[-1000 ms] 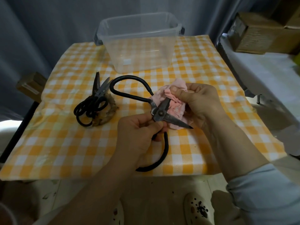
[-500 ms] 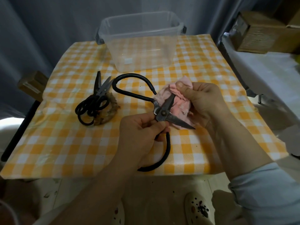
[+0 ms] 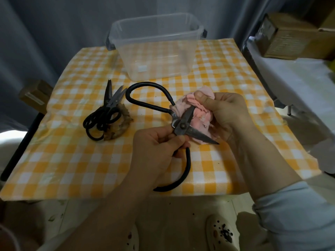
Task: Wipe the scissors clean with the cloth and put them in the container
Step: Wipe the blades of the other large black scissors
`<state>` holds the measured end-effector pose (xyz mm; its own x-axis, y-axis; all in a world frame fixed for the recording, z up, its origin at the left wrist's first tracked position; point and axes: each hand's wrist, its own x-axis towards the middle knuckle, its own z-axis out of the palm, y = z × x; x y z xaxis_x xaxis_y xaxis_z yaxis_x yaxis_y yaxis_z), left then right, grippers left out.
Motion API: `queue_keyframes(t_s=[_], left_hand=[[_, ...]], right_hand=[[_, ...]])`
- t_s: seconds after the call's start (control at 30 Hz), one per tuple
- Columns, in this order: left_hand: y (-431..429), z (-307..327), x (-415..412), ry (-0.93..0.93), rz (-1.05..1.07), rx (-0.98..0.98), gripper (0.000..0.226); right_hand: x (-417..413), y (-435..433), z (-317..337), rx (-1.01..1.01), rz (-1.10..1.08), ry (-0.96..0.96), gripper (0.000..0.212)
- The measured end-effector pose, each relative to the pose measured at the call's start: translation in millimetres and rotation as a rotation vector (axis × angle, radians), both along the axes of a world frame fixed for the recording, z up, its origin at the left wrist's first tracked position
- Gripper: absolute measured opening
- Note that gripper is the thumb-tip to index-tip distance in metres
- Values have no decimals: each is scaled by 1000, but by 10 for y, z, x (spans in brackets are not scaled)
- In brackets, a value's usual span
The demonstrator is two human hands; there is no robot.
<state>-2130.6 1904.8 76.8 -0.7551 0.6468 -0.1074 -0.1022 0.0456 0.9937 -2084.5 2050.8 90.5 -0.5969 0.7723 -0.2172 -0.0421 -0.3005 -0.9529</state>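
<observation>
Large black scissors [image 3: 181, 125] with big loop handles are spread open above the yellow checked table [image 3: 72, 160]. My left hand [image 3: 157, 151] grips them just below the pivot, around the near handle. My right hand [image 3: 224, 115] holds a bunched pink cloth [image 3: 199, 116] wrapped round the upper blade, thumb on top. The lower blade points right, bare. A clear plastic container [image 3: 155, 46] stands empty at the back of the table.
A pile of smaller black scissors [image 3: 103, 116] lies at the left on a brownish rag [image 3: 119, 127]. A white-covered surface with cardboard boxes [image 3: 290, 37] stands to the right. The table's front edge is close to my body.
My right hand has slid the pink cloth a little up along the upper blade. The left hand keeps the same hold on the scissors.
</observation>
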Motion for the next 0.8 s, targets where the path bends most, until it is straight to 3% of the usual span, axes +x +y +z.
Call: queue_keyframes(t_s=[0.13, 0.33, 0.47, 0.57, 0.8], left_hand=[[-50, 14, 70, -13, -50, -8, 27], [-60, 89, -98, -59, 64, 82, 20], [-89, 118, -129, -53, 104, 114, 21], [-90, 116, -141, -54, 120, 120, 20], [-60, 75, -85, -12, 137, 126, 23]], right_hand=[[97, 242, 101, -31, -204, 1, 17], [158, 269, 54, 60, 46, 2, 13], [203, 161, 185, 216, 301, -24, 22], [168, -41, 173, 417, 482, -86, 12], [96, -149, 67, 619, 510, -181, 7]])
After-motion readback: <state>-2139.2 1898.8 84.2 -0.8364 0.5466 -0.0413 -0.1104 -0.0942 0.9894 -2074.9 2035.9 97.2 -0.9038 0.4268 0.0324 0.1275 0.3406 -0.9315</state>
